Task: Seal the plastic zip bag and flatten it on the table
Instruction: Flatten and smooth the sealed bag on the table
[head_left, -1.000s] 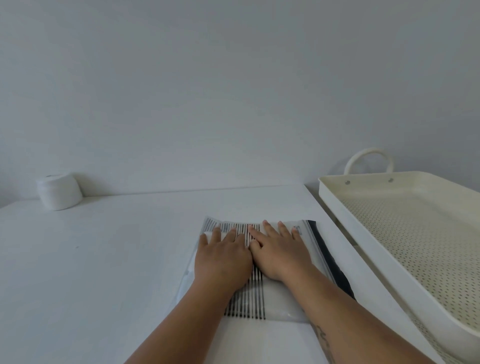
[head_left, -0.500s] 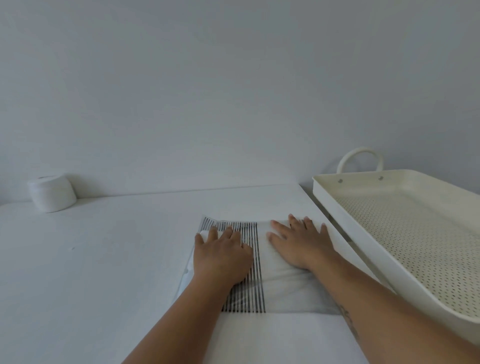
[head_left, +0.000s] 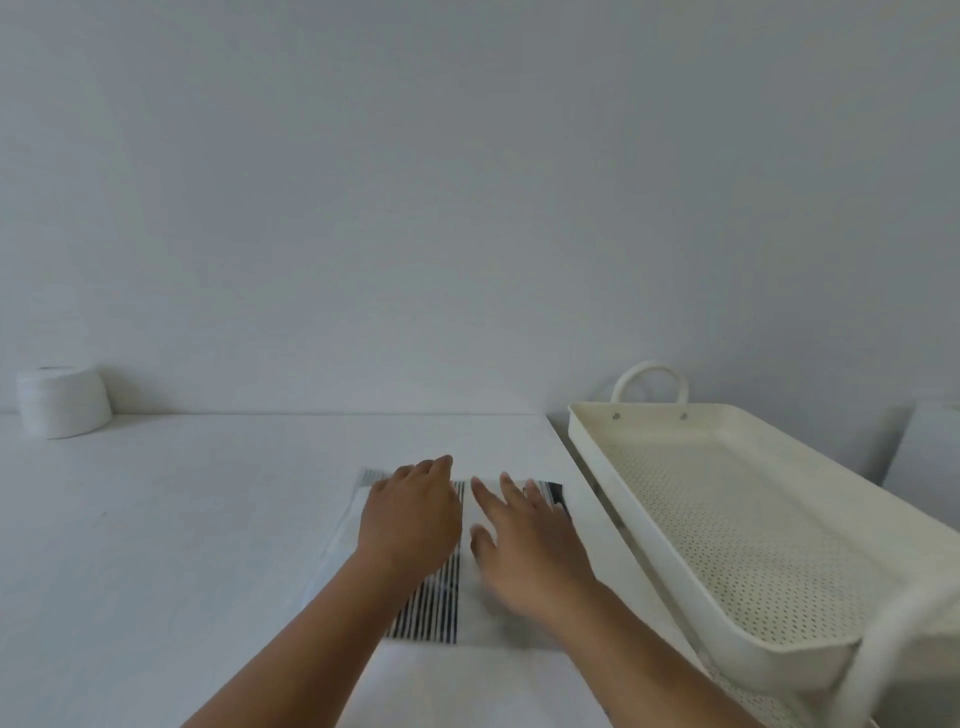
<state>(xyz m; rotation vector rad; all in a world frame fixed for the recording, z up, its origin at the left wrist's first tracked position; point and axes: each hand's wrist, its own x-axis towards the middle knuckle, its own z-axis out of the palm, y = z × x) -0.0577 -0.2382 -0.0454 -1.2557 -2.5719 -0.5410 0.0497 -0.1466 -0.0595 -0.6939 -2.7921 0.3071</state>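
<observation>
A clear plastic zip bag (head_left: 431, 608) lies flat on the white table (head_left: 182, 545), with a white cloth with black stripes inside it. Its dark zip strip (head_left: 558, 493) shows at the right end, near the table's right edge. My left hand (head_left: 410, 514) rests palm down on the left half of the bag, fingers together and pointing away from me. My right hand (head_left: 524, 551) is over the right half, fingers spread; it is blurred, and I cannot tell whether it touches the bag. Neither hand grips anything.
A cream perforated tray (head_left: 727, 525) with loop handles stands just right of the table, its rim higher than the tabletop. A white roll (head_left: 62, 408) sits at the far left against the grey wall.
My right hand slid right across the bag, then came back toward the middle and is now blurred. My left hand stayed on the bag's left half. The camera tilted slightly.
</observation>
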